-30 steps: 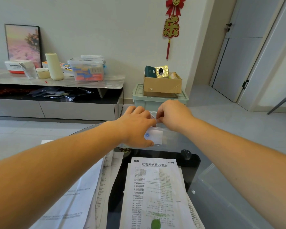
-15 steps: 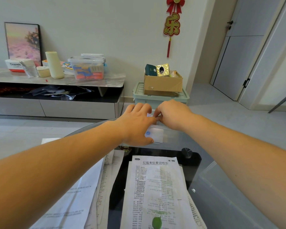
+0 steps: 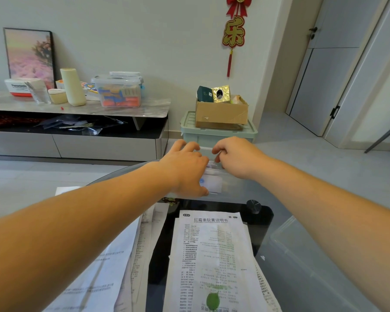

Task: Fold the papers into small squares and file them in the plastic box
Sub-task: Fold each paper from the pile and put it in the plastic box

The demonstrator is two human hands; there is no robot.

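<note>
Two hands meet over the clear plastic box [image 3: 233,188] at the far edge of the glass tabletop [image 3: 277,199]; the left hand [image 3: 186,170] grips the box, thumb pressed along the near wall just beside its white label [image 3: 215,186], fingers [image 3: 189,146] draped over the top rim; the right hand [image 3: 239,158] hangs above the opening with its fingers [image 3: 217,150] curled downward, tips hidden, so I cannot tell whether they pinch anything; between the two hands, a little white folded paper [image 3: 212,165] shows at the rim, inside the box, touching or nearly touching the left knuckles and just below the right fingers; nearer the camera a printed sheet [image 3: 212,255] lies flat and unfolded on the tabletop, well apart from both hands; more sheets [image 3: 113,266] lie stacked under the left forearm.
</note>
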